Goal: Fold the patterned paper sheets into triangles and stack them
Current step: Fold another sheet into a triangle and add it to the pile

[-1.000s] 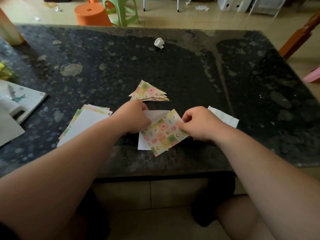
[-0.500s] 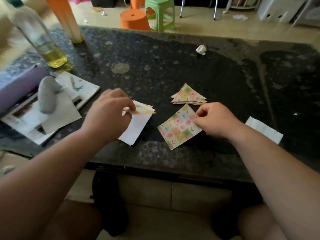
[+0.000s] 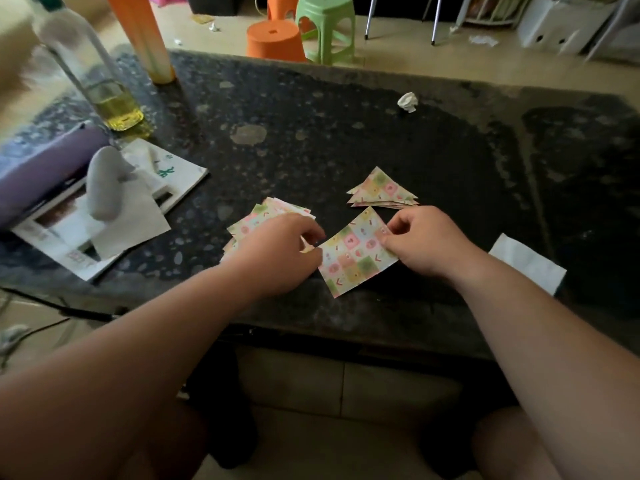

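A square patterned sheet lies flat near the front edge of the dark stone table. My right hand pinches its right corner. My left hand has curled fingers at the sheet's left corner and covers part of a pile of unfolded patterned sheets, pattern side up. A stack of folded patterned triangles lies just beyond the sheet.
A white paper slip lies to the right. A booklet with a grey object, a purple case, an oil bottle and an orange tube crowd the left. A crumpled paper ball sits farther back. Stools stand beyond the table.
My left hand put a white-backed sheet onto the left pile, now pattern side up, and came back to the single sheet's left corner. My right hand kept pinching that sheet.
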A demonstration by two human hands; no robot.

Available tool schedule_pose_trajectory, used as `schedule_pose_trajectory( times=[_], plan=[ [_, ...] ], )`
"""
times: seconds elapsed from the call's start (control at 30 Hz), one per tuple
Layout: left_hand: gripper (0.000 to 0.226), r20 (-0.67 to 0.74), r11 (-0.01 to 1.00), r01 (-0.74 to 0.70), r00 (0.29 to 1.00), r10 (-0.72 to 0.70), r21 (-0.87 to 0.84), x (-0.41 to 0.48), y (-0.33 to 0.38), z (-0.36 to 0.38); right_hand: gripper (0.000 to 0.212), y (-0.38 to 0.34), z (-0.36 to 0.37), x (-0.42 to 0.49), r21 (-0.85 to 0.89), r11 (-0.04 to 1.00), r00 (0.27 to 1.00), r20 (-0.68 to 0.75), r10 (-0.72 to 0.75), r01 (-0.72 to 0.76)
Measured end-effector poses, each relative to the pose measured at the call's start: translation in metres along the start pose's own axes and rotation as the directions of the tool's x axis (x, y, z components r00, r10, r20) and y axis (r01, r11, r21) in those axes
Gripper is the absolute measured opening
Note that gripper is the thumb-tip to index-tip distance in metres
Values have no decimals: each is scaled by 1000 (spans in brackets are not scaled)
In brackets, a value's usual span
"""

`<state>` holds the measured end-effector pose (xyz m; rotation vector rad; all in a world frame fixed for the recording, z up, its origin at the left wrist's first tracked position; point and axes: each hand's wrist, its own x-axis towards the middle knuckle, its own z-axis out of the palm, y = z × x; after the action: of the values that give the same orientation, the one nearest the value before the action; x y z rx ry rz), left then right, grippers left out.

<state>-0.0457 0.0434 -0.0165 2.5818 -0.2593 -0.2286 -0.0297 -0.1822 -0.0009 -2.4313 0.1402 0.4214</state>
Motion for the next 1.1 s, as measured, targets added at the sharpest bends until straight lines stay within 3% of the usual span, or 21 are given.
schedule_pose_trajectory(
  times=[0.17, 0.27, 0.3, 0.37, 0.43, 0.5, 0.6, 0.67, 0.73, 0.8, 0.9, 1.1],
  plan=[
    [58, -23, 987, -71, 997, 69, -147, 19, 31, 29, 3, 18, -17, -8, 39, 999, 999, -37, -20, 22],
    [56, -117, 981, -101, 990, 82, -168, 32, 51, 38, 4, 35, -28, -14, 129, 985, 978, -186, -91, 116],
    [45, -183, 977, -152, 975, 124, -150, 36, 59, 38, 4, 41, -32, -17, 144, 971, 947, -287, -143, 190],
    [19, -342, 951, -289, 909, 237, -109, 40, 74, 36, 7, 52, -40, -24, 25, 925, 820, -474, -322, 378],
    [16, -447, 912, -405, 827, 340, -56, 41, 83, 35, 8, 64, -45, -30, -142, 849, 676, -545, -497, 509],
    [21, -447, 885, -465, 790, 419, 6, 41, 84, 40, 10, 78, -45, -33, -231, 807, 622, -535, -572, 543],
    [25, -234, 881, -458, 850, 472, 115, 36, 74, 56, 13, 100, -31, -32, -297, 800, 669, -439, -599, 522],
    [29, 16, 899, -393, 917, 398, 192, 27, 70, 68, 19, 108, -15, -34, -333, 795, 743, -300, -598, 507],
    [35, 140, 896, -357, 933, 331, 265, 15, 65, 77, 26, 113, 1, -36, -362, 797, 807, -169, -565, 483],
    [36, 154, 888, -373, 927, 343, 269, 8, 62, 83, 25, 113, 11, -39, -369, 819, 855, -108, -506, 438],
    [19, 138, 898, -393, 918, 372, 196, 6, 59, 83, 17, 106, 10, -41, -356, 855, 904, -61, -423, 376],
    [14, 154, 950, -305, 944, 292, 63, 15, 61, 81, 17, 101, 0, -43, -264, 913, 946, -9, -325, 311]
  ],
)
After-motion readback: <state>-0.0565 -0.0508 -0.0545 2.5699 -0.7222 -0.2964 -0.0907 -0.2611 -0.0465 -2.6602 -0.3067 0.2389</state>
